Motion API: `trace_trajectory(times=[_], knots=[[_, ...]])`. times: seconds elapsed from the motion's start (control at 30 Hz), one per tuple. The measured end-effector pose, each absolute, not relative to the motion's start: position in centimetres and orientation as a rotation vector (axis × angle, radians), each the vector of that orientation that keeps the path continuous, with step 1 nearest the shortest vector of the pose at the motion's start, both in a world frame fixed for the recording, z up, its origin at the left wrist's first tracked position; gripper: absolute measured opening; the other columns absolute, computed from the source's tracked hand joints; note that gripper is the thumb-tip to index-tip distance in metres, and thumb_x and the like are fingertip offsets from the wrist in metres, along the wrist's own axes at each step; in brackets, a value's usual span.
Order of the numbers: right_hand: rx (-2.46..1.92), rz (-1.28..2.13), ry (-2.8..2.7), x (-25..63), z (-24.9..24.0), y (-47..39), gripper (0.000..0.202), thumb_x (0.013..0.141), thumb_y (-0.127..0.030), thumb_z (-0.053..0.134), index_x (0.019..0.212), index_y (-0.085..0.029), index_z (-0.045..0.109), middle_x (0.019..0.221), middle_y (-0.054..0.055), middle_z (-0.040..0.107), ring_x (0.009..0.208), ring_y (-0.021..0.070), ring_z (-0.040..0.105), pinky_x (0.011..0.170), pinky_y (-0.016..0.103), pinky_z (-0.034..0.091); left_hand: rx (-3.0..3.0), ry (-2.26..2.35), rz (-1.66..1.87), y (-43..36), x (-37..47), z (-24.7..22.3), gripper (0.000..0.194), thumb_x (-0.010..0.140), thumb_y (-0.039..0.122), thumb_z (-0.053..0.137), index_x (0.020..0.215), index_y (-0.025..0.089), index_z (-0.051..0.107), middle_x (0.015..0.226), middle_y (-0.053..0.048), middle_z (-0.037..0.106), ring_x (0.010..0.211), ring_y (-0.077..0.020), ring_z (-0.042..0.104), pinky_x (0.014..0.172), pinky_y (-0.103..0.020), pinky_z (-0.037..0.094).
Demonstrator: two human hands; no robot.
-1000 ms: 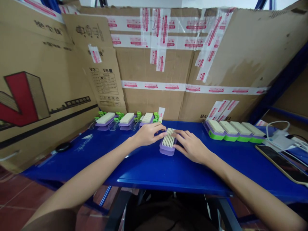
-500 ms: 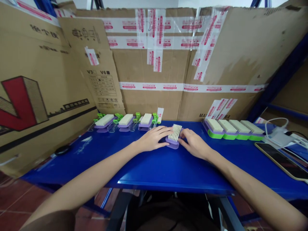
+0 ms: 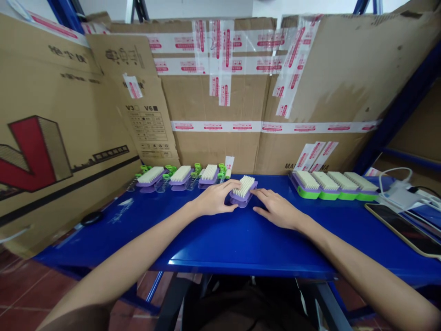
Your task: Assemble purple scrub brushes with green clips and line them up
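A purple brush (image 3: pixel 244 187) with cream bristles facing up is at the middle of the blue table, tilted slightly to the right. My left hand (image 3: pixel 217 198) grips its left side, fingertips at the bristles and thumb by the near end. My right hand (image 3: pixel 277 208) is at the brush's right side, thumb and fingers apart, with a fingertip at the purple edge. Behind my left hand stands another purple brush (image 3: pixel 209 173), bristles up, beside green and clear parts (image 3: pixel 197 170).
Two more purple brushes (image 3: pixel 150 175) (image 3: pixel 180 174) stand at the back left. Several bristle blocks on green bases (image 3: pixel 327 195) line the back right. A phone (image 3: pixel 403 227) and white cables lie at the right. Cardboard walls (image 3: pixel 220 151) rise behind the blue table (image 3: pixel 220 243).
The brush has moved a little left and turned clockwise, with my left hand following. My right thumb and fingers have spread and loosened from its right side.
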State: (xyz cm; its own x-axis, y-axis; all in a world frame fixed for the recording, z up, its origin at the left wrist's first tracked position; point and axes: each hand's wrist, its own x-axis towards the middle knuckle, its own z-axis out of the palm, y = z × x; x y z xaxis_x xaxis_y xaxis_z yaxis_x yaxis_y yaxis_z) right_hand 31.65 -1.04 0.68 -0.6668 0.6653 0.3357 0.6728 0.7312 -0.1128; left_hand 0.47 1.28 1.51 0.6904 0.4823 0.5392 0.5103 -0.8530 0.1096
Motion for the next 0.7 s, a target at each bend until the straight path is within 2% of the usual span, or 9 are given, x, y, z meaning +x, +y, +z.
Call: trace_trajectory(times=[0.1,0.2,0.37,0.5,0.7], knots=[[-1.037,-0.057,-2.551,31.7,1.1,-1.0,0.047,0.117,-0.039,0.057,0.16,-0.021,0.057,0.154,0.021,0.07,0.14,0.0401,0.07,0.116,0.067,0.059,-2.813,-0.78,-0.927,1.2,0.6,1.6,0.04,0.105,0.028,0.072,0.144,0.022,0.068,0.155,-0.011,0.073,0.143,-0.0294,0.073,0.118,-0.048,0.064],[-0.957,-0.049,-2.545,31.5,1.5,-1.4,0.039,0.118,-0.039,0.056,0.152,-0.022,0.063,0.146,0.018,0.073,0.132,0.0371,0.073,0.115,0.064,0.06,-2.784,-0.713,-0.916,1.4,0.5,1.4,0.033,0.113,0.029,0.064,0.145,0.023,0.071,0.154,-0.011,0.074,0.141,-0.0277,0.073,0.12,-0.049,0.063],[-0.898,-0.012,-2.567,31.3,1.1,-1.6,0.046,0.118,-0.039,0.056,0.16,-0.02,0.058,0.152,0.019,0.071,0.138,0.0372,0.071,0.119,0.063,0.059,-2.741,-0.696,-0.797,2.5,0.1,1.2,0.037,0.118,0.035,0.059,0.153,0.026,0.07,0.155,-0.011,0.073,0.14,-0.0305,0.069,0.121,-0.056,0.058],[-0.911,-0.006,-2.571,31.4,0.6,-1.2,0.053,0.117,-0.04,0.057,0.167,-0.022,0.053,0.161,0.02,0.067,0.144,0.0381,0.069,0.12,0.065,0.058,-2.675,-0.779,-0.709,3.3,0.2,1.1,0.041,0.12,0.039,0.056,0.156,0.026,0.068,0.156,-0.011,0.071,0.135,-0.0318,0.066,0.115,-0.055,0.056],[-0.869,-0.062,-2.509,31.0,1.4,-1.7,0.036,0.119,-0.039,0.054,0.15,-0.025,0.068,0.14,0.016,0.077,0.128,0.0356,0.076,0.114,0.064,0.059,-2.559,-0.921,-0.616,4.3,0.7,0.8,0.048,0.12,0.034,0.051,0.167,0.031,0.059,0.16,-0.012,0.067,0.126,-0.0324,0.064,0.109,-0.052,0.052]])
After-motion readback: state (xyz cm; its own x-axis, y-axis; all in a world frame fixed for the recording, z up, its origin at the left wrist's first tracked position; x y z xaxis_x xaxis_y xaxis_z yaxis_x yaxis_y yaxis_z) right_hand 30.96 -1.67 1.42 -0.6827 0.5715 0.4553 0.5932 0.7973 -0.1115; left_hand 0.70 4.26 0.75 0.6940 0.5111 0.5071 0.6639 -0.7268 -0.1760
